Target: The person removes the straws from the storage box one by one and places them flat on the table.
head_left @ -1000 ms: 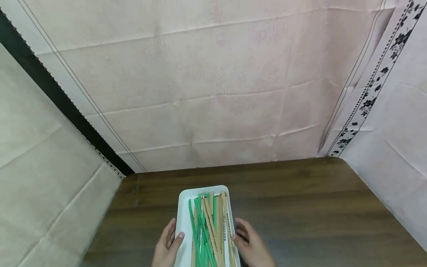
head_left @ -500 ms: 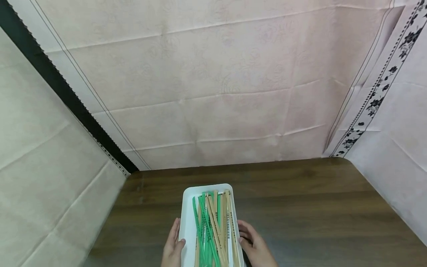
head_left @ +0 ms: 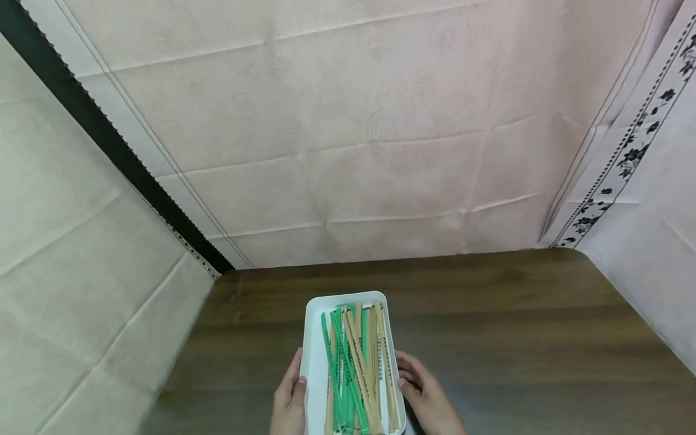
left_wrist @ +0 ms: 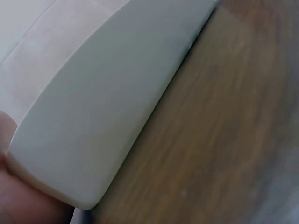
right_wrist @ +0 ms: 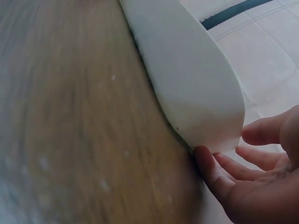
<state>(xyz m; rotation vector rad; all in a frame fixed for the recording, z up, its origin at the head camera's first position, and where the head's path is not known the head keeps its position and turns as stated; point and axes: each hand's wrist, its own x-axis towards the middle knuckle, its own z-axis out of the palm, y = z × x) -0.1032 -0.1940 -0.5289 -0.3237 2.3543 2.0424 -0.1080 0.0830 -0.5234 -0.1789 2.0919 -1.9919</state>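
Note:
A white rectangular tray [head_left: 314, 362] sits at the front middle of the table in the head view. Inside lie long thin green sticks [head_left: 347, 386] and tan sticks [head_left: 375, 350], some with small dark print. My left hand [head_left: 289, 399] holds the tray's left side, its thumb at the rim. On the opposite side my right hand [head_left: 426, 393] grips the wall between thumb and fingers. Each wrist view shows the tray's outer wall close up, with left fingers [left_wrist: 28, 198] and right fingers [right_wrist: 243, 172] at a corner. The tray's near end is partly out of frame.
The brown wooden table [head_left: 516, 320] extends to both sides of the tray. Behind it hangs a creased pale cloth [head_left: 348, 151]. More cloth encloses the left and right, with a dark strip [head_left: 119, 157] at left and a floral border [head_left: 631, 160] at right.
The whole head view has shifted, so tray and backdrop sit farther right and slightly higher. My left hand has drawn closer along the tray's side. Both hands stay at the tray.

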